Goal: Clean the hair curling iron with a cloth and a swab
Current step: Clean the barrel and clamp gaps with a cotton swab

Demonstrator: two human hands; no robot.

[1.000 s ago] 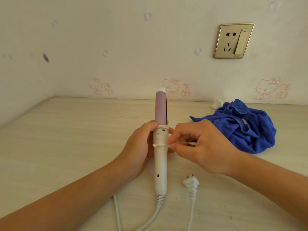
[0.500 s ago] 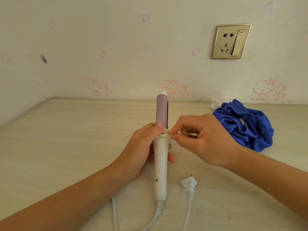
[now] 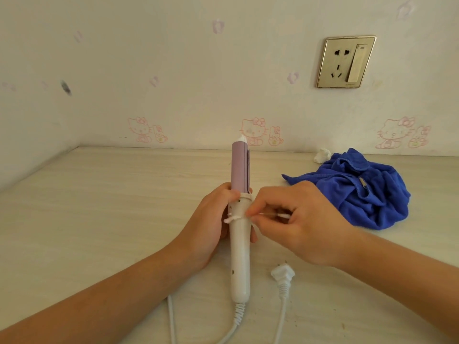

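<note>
Head view, centre of frame: left hand point(image 3: 208, 224) wrapped round the upper part of the white handle of the curling iron point(image 3: 239, 244), fingers closed on it, barrel pointing toward the top of the frame. Right hand point(image 3: 298, 227) just right of centre, thumb and forefinger pinched shut on a cotton swab point(image 3: 273, 215); swab laid crosswise over the handle, one white tip poking out at the handle's left edge, other tip showing between the fingers. Lilac barrel free above the left hand, white cap at its end. Blue cloth point(image 3: 357, 189) crumpled at the right of the frame on the table point(image 3: 99, 207), well apart from both hands, with a small white wad point(image 3: 322, 155) just beside it toward the wall. Plug point(image 3: 283, 273) lying loose at lower centre, cord running off the bottom edge; wall socket point(image 3: 346, 62) at upper right, nothing in it.

Probably light and rigid, smooth plastic, likely slippery under a loose hold; best taken by the handle below the barrel, as now. Swab thin and bendy, so light pressure only, close to the tip.
</note>
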